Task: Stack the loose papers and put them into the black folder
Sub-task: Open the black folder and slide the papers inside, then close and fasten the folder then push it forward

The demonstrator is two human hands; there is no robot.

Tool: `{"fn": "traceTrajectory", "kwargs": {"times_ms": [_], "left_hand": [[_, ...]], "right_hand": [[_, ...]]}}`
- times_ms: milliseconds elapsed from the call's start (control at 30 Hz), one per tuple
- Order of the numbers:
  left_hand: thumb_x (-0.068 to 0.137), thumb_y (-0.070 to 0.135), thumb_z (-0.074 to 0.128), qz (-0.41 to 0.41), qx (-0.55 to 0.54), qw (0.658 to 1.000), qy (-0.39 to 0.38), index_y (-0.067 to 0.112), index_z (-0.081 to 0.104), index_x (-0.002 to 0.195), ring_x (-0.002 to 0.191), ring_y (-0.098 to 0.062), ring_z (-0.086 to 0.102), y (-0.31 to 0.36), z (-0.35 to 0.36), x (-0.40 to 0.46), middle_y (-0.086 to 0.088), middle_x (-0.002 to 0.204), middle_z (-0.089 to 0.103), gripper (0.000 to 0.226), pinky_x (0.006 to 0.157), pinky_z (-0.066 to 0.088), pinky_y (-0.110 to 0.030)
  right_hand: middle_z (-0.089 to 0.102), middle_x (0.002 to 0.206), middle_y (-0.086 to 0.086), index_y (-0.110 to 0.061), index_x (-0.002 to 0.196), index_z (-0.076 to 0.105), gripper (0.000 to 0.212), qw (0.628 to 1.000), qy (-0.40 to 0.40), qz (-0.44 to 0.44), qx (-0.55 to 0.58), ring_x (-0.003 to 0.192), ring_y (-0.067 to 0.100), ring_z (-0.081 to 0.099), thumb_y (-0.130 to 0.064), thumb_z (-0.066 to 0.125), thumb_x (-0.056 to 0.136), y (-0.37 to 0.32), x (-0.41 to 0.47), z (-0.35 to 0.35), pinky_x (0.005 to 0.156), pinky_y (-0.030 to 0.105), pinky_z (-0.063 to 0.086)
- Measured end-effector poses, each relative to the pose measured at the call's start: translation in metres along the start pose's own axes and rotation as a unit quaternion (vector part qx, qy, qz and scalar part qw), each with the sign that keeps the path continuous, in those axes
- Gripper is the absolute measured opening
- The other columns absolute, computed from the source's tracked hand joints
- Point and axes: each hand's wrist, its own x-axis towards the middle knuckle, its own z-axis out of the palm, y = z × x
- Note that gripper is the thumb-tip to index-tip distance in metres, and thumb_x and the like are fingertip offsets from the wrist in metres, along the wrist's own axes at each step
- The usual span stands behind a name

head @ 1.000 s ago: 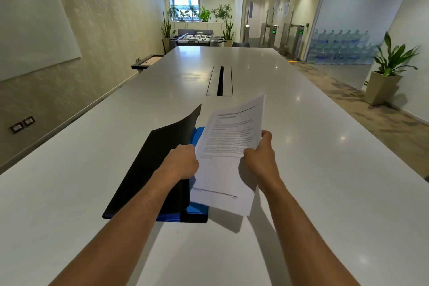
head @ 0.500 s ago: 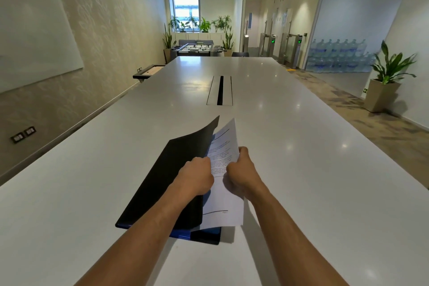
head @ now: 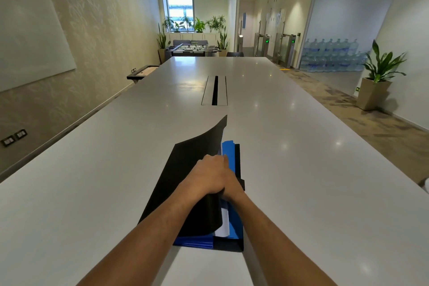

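Note:
The black folder (head: pixel 183 183) lies on the white table (head: pixel 306 169) straight ahead of me, its cover lifted and curved up. My left hand (head: pixel 209 175) grips that cover at its right edge. My right hand (head: pixel 232 189) reaches under the cover from the right; only its wrist side shows and the fingers are hidden. A thin white strip of the papers (head: pixel 222 225) shows inside the folder near its front edge, over the blue inner pockets (head: pixel 228 153).
A cable slot (head: pixel 214 90) runs along the table's middle beyond the folder. A potted plant (head: pixel 376 90) stands on the floor to the right. Wall and whiteboard (head: pixel 30 30) are on the left.
My right hand has slid the papers leftward in under the black cover, so almost all of the sheets are now hidden. The left hand keeps the cover lifted.

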Motion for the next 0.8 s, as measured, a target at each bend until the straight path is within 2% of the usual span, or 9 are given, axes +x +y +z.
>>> {"fn": "traceTrajectory", "kwargs": {"times_ms": [67, 133, 233, 367, 467, 533, 633, 733, 800], "left_hand": [[0.099, 0.014, 0.047, -0.004, -0.042, 0.999, -0.01, 0.015, 0.051, 0.129, 0.099, -0.019, 0.063, -0.001, 0.002, -0.001, -0.01, 0.114, 0.062, 0.03, 0.094, 0.051, -0.036], [0.098, 0.016, 0.049, -0.008, -0.096, 0.995, -0.013, 0.021, 0.05, 0.132, 0.099, -0.019, 0.063, -0.002, 0.002, -0.001, -0.01, 0.117, 0.061, 0.034, 0.092, 0.052, -0.035], [0.097, 0.022, 0.051, -0.01, -0.138, 0.99, 0.001, 0.025, 0.049, 0.132, 0.097, -0.02, 0.064, -0.002, 0.006, 0.003, -0.01, 0.117, 0.061, 0.035, 0.087, 0.054, -0.032], [0.093, 0.027, 0.056, -0.013, -0.142, 0.99, 0.001, 0.028, 0.043, 0.136, 0.091, -0.02, 0.064, 0.001, 0.025, 0.009, -0.009, 0.11, 0.063, 0.044, 0.082, 0.056, -0.034], [0.089, 0.024, 0.06, -0.013, -0.114, 0.993, 0.002, 0.029, 0.04, 0.137, 0.088, -0.019, 0.062, 0.005, 0.044, 0.01, -0.005, 0.101, 0.061, 0.053, 0.077, 0.057, -0.035], [0.087, 0.023, 0.06, -0.005, -0.093, 0.995, 0.018, 0.027, 0.04, 0.135, 0.077, -0.016, 0.062, 0.009, 0.053, 0.01, -0.001, 0.089, 0.058, 0.052, 0.07, 0.058, -0.034], [0.087, 0.029, 0.057, 0.004, -0.052, 0.998, 0.047, 0.025, 0.041, 0.132, 0.063, -0.011, 0.058, 0.012, 0.063, 0.011, 0.005, 0.077, 0.054, 0.048, 0.059, 0.053, -0.029], [0.089, 0.051, 0.048, -0.007, 0.002, 0.998, 0.066, 0.022, 0.053, 0.11, 0.068, -0.012, 0.054, 0.01, 0.073, 0.008, 0.002, 0.084, 0.061, 0.036, 0.063, 0.045, -0.03], [0.091, 0.056, 0.044, -0.016, 0.007, 0.996, 0.086, 0.023, 0.058, 0.09, 0.068, -0.011, 0.055, 0.004, 0.081, 0.005, 0.004, 0.079, 0.06, 0.036, 0.066, 0.048, -0.03]], "right_hand": [[0.061, 0.12, 0.022, 0.006, 0.127, 0.049, 0.033, 0.998, -0.023, 0.008, -0.053, 0.105, 0.027, 0.06, -0.012, 0.047, 0.1, 0.003, 0.005, -0.004, 0.072, 0.016, 0.04], [0.066, 0.112, 0.017, -0.001, 0.121, 0.053, 0.028, 0.991, -0.031, 0.011, -0.129, 0.097, 0.026, 0.064, -0.017, 0.051, 0.098, 0.007, 0.005, -0.01, 0.076, 0.026, 0.046], [0.067, 0.11, 0.012, -0.009, 0.127, 0.05, 0.034, 0.978, 0.03, -0.003, -0.207, 0.093, 0.025, 0.066, -0.024, 0.053, 0.097, 0.016, 0.004, -0.02, 0.08, 0.032, 0.051], [0.066, 0.109, 0.009, -0.011, 0.131, 0.047, 0.036, 0.964, 0.129, -0.007, -0.231, 0.084, 0.02, 0.064, -0.022, 0.054, 0.097, 0.026, -0.005, -0.035, 0.067, 0.025, 0.044], [0.06, 0.123, 0.01, -0.013, 0.135, 0.045, 0.044, 0.957, 0.193, -0.009, -0.215, 0.091, 0.023, 0.065, -0.018, 0.059, 0.093, 0.039, -0.016, -0.044, 0.065, 0.025, 0.038], [0.057, 0.128, 0.009, -0.014, 0.133, 0.048, 0.041, 0.957, 0.205, -0.013, -0.205, 0.091, 0.023, 0.065, -0.019, 0.058, 0.094, 0.048, -0.02, -0.046, 0.066, 0.024, 0.037], [0.066, 0.114, 0.004, -0.016, 0.118, 0.058, 0.024, 0.968, 0.193, -0.009, -0.163, 0.078, 0.013, 0.06, -0.026, 0.055, 0.096, 0.061, -0.021, -0.043, 0.061, 0.015, 0.036], [0.069, 0.107, 0.0, -0.019, 0.116, 0.061, 0.022, 0.974, 0.195, -0.001, -0.117, 0.08, 0.01, 0.061, -0.029, 0.055, 0.097, 0.071, -0.022, -0.04, 0.065, 0.013, 0.038], [0.069, 0.104, -0.001, -0.02, 0.115, 0.061, 0.022, 0.973, 0.199, -0.015, -0.113, 0.078, 0.007, 0.058, -0.03, 0.056, 0.096, 0.075, -0.023, -0.038, 0.064, 0.01, 0.036]]}}
